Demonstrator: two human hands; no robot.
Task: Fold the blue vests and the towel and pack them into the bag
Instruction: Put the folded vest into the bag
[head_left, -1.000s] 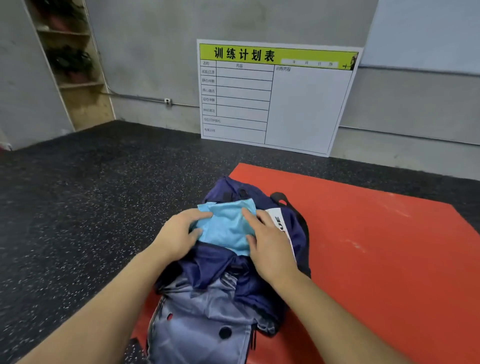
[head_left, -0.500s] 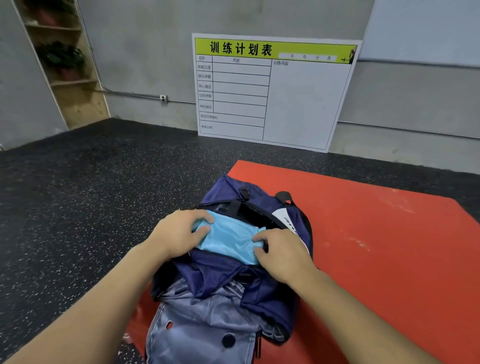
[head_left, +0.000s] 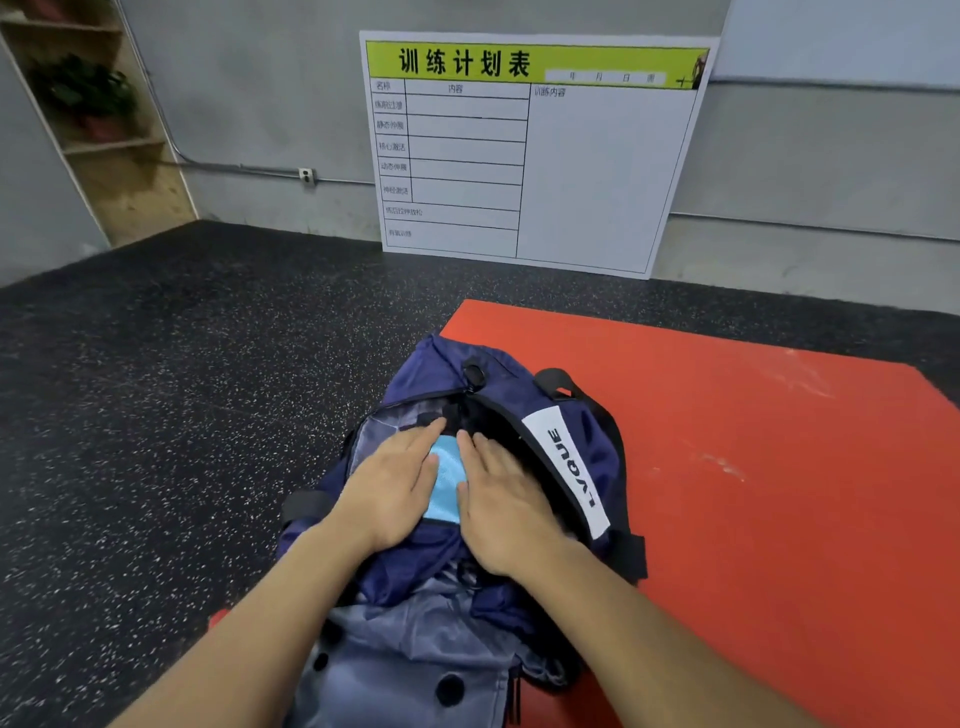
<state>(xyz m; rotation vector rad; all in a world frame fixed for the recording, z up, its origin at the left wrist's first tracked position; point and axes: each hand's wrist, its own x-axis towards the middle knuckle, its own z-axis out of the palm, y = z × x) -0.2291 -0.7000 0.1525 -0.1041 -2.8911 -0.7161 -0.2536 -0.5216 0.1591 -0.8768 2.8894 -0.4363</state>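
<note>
A navy bag (head_left: 566, 415) with a white label strip lies unzipped on the red mat (head_left: 753, 467). Inside its opening sits a folded light blue cloth (head_left: 445, 478); only a narrow strip of it shows between my hands. My left hand (head_left: 392, 483) lies flat on the cloth's left part, fingers straight and pointing into the bag. My right hand (head_left: 501, 499) lies flat on its right part in the same way. Both palms press the cloth down into the bag. The grey lining flap (head_left: 415, 660) of the bag hangs open toward me.
Black speckled rubber floor (head_left: 156, 415) surrounds the mat on the left and behind. A white training-plan board (head_left: 597, 171) leans against the grey wall. A wooden shelf (head_left: 104, 145) with a potted plant stands at the far left.
The blue cloth has gone from lying on top of the bag down into its opening. My hands, which gripped its edges, now lie flat on it, closer together.
</note>
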